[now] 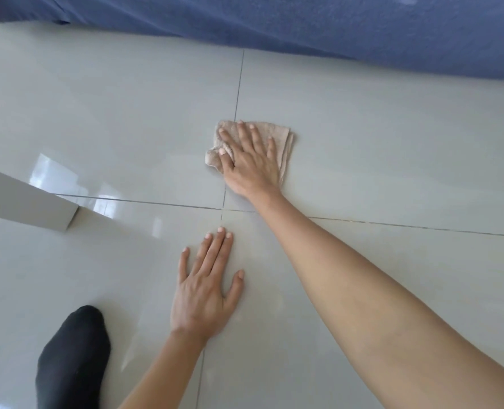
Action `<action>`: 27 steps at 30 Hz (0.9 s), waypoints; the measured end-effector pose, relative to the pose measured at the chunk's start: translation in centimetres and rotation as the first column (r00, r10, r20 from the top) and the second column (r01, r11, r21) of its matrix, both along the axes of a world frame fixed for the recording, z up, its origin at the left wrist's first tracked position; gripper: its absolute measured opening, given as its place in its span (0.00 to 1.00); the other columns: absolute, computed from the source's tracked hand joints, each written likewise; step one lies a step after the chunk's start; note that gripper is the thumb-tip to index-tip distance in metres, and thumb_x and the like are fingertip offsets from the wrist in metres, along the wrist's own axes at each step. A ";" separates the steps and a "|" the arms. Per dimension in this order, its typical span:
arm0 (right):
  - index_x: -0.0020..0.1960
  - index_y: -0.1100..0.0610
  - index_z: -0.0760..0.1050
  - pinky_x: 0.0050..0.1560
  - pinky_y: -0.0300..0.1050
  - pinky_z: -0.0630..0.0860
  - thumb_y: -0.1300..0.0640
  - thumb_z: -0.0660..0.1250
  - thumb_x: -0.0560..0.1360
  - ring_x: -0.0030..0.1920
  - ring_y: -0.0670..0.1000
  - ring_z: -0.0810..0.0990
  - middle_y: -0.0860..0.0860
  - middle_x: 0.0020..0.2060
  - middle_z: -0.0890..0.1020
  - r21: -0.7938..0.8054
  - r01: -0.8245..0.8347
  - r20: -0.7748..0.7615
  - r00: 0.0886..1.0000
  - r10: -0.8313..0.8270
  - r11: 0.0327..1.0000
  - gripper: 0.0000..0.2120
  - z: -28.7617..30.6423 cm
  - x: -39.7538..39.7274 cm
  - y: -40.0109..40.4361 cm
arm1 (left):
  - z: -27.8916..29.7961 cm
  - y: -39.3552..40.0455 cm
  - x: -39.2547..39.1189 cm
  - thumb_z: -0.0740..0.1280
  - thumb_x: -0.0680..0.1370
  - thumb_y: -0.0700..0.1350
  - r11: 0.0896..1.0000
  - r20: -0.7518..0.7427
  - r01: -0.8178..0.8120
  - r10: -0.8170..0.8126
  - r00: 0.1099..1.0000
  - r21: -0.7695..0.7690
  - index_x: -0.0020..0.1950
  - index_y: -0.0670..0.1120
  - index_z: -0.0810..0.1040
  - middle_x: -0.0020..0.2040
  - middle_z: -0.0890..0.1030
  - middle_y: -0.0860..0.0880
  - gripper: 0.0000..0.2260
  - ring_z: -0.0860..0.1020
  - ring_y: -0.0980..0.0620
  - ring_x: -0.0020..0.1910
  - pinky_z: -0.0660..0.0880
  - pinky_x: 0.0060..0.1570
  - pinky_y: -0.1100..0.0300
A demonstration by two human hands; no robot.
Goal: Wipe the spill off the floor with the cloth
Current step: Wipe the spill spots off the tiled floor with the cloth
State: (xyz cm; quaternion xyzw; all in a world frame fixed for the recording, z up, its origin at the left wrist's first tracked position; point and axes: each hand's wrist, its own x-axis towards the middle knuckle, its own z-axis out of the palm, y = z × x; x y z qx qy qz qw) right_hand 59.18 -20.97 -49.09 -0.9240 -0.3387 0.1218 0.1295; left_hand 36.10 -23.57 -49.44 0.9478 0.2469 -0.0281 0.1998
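Wiping underway. Right hand (249, 160), fingers spread flat, presses cloth (277, 137) onto floor (392, 143) beside a grout cross. Left hand (205, 287) splayed, empty, bracing. Spill not discernible; next likely firm sweeping strokes.

I'm in a home, down on a living-room or bedroom floor (363, 143) of large glossy grey tiles with thin dark grout lines. Blue fabric (333, 25) drapes down to the tiles ahead of me, a sofa cover or bedspread, I cannot tell which. A white furniture leg (23, 199) stands at my left, and my foot wears a black sock (70, 358), no shoe.
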 end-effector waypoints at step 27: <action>0.76 0.38 0.53 0.76 0.51 0.43 0.44 0.46 0.81 0.78 0.44 0.47 0.41 0.78 0.51 -0.052 0.124 0.027 0.992 -0.123 0.991 0.23 -0.1 8.1 -27.3 | 0.2 -0.1 -0.3 0.48 0.77 0.61 0.999 0.003 -0.018 0.018 1.000 0.028 0.78 0.58 0.50 0.78 0.49 0.60 0.29 0.48 0.61 0.76 0.47 0.76 0.52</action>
